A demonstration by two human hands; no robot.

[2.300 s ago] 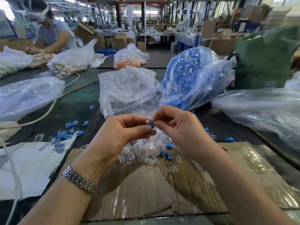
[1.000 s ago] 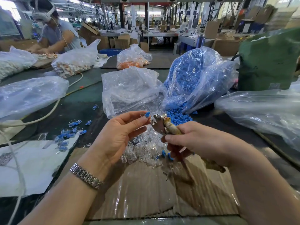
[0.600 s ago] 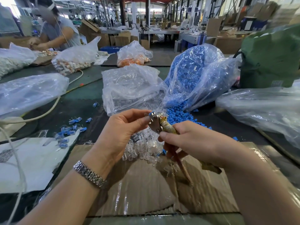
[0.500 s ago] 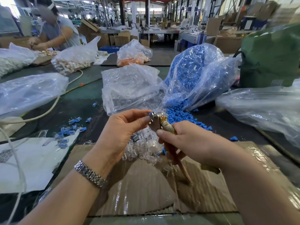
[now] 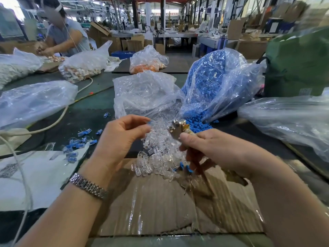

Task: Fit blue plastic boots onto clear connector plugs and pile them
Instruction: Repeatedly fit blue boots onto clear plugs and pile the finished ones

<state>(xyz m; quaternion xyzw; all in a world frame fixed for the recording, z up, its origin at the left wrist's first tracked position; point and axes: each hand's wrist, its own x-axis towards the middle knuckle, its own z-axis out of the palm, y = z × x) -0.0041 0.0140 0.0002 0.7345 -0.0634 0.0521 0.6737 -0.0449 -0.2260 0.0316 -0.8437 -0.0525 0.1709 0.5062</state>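
1. Left hand [image 5: 122, 134], steel-link watch [image 5: 88, 185] at the wrist, raised above the near middle of the workbench, thumb and forefinger pinched on a small blue plastic boot with its clear plug [image 5: 149, 123]; kept high, probably for a close look at the fit.
2. Right hand [image 5: 213, 148] wrapped round the worn handles of a metal plier-like hand tool [image 5: 176, 128], head up and angled toward the left hand, a short gap between; likely held ready to press the boot home. Hands apart, neither one empty.
3. Loose heap of clear plastic connector plugs [image 5: 160, 154] spilled from a clear bag [image 5: 146, 93] onto the far edge of a taped brown cardboard sheet [image 5: 160, 211], within easy reach just below both hands.
4. Blue boots [image 5: 197, 123] spilling from a clear bag packed with blue parts [image 5: 213, 82], right of the plug bag, mouth facing the worker for quick picking.
5. Small pile of fitted blue-and-clear pieces [image 5: 78, 143] toward the left, beside a white sheet [image 5: 35, 175], apart from the raw stock so that finished work stays separate.
6. Another worker [image 5: 62, 34] at the far left corner.
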